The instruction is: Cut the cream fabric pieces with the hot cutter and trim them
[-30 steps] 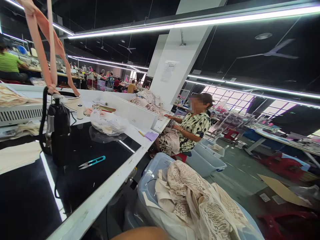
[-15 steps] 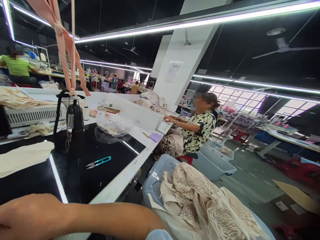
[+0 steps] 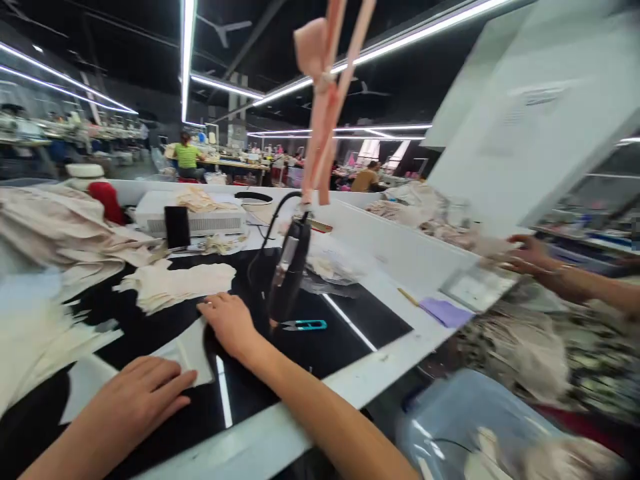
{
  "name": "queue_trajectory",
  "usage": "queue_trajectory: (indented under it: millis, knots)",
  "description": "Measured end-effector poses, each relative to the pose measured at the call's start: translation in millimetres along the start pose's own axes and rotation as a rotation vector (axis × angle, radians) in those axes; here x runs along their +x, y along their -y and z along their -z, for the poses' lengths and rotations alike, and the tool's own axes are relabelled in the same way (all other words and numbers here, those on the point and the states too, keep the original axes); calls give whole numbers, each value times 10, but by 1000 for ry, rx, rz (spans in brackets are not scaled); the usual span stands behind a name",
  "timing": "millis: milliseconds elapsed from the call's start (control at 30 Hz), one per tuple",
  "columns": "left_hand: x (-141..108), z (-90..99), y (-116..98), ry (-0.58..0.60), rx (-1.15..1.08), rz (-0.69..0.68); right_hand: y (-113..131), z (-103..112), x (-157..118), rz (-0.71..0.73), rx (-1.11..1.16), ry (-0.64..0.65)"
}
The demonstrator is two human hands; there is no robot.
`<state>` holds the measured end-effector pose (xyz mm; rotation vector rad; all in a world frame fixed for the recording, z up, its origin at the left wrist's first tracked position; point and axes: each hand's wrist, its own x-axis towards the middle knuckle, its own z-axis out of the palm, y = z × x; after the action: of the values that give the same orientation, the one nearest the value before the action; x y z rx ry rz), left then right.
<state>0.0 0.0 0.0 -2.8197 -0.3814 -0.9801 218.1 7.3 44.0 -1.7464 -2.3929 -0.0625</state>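
Observation:
A cream fabric piece [image 3: 186,350] lies on the black tabletop [image 3: 350,347]. My left hand [image 3: 137,400] rests on it, palm down with fingers stretched out. At the fabric's far right edge, my right hand [image 3: 230,325] lies with its fingers reaching left and nothing visible in them. Just right of that hand, a black corded hand tool [image 3: 291,267] hangs tilted from knotted pink fabric strips [image 3: 320,127]. Teal thread snips [image 3: 306,325] lie beneath it. Beyond my hands is a stack of cream cut pieces [image 3: 183,283].
Cream fabric is heaped at the left [image 3: 65,233]. A phone [image 3: 177,227] leans on a white vented box [image 3: 210,220]. Past the tool sits a clear plastic bag [image 3: 335,263]. At right are a purple cloth [image 3: 445,312], a co-worker's arm [image 3: 580,280] and a blue bin [image 3: 465,407].
The view has swung left. My right arm has moved forward over the tabletop, and its hand now lies at the fabric. My left hand has come into view on the cream piece.

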Motion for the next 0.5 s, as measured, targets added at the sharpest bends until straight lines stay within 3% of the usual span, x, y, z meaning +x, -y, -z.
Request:
queue_trajectory:
  millis: [133, 367, 500]
  knots:
    - [87, 128, -75, 183, 78, 65, -128, -92, -29, 5, 48, -131]
    - [125, 105, -149, 171, -64, 145, -52, -131, -244, 197, 74, -168]
    - [73, 107, -129, 196, -140, 184, -23, -100, -325, 223, 45, -209]
